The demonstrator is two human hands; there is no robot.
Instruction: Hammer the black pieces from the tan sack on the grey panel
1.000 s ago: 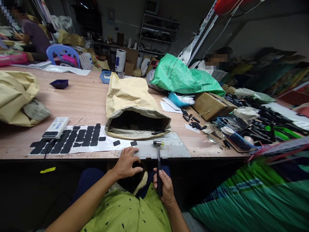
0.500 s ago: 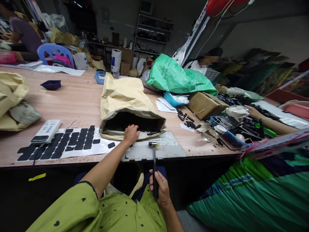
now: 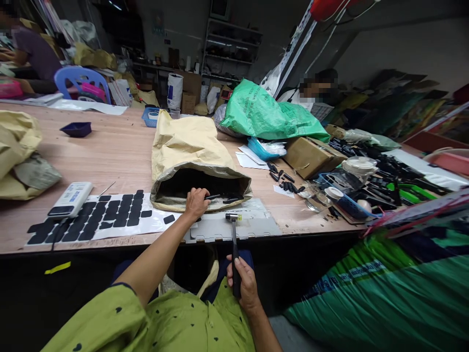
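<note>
A tan sack (image 3: 192, 139) lies on the table with its dark mouth facing me. At that mouth, my left hand (image 3: 197, 203) is closed on a slim black piece (image 3: 212, 197) that juts out to the right of the fingertips. More black pieces (image 3: 231, 200) rest on the sack's lower lip. My right hand (image 3: 244, 279) wraps round the black handle of a small mallet (image 3: 234, 230). The mallet's head, with a yellowish face, points away from me over a grey board (image 3: 252, 227) in front of the sack.
Left of the sack lie a sheet of black stickers (image 3: 122, 210) and a white device (image 3: 69, 200). To the right are loose black parts (image 3: 287, 187), a cardboard box (image 3: 311, 156) and a cluttered blue basket (image 3: 351, 208). A large green sack (image 3: 384, 298) stands near right. Other people sit farther back.
My left hand has shifted slightly left, and the slim black piece now shows at its fingers. A co-worker's arm at the right has gone out of sight. The mallet is nearly still.
</note>
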